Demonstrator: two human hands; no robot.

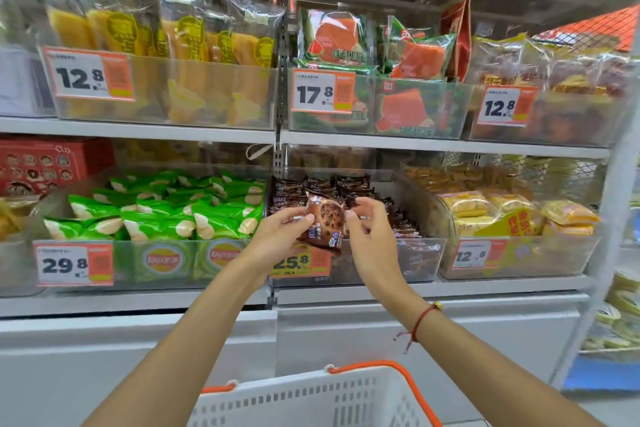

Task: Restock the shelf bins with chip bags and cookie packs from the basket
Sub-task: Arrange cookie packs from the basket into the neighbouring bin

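One head-worn view looks forward and slightly down at the shelf (138, 131), close enough that both forearms reach its lower bins. The wide lens bows the shelf edges. The shelf fills the upper frame; below it, at the bottom edge, the white basket (311, 399) sits nearest the camera.

Brown cookie pack (325, 222) upright, tilted, above clear cookie bin (408, 255).
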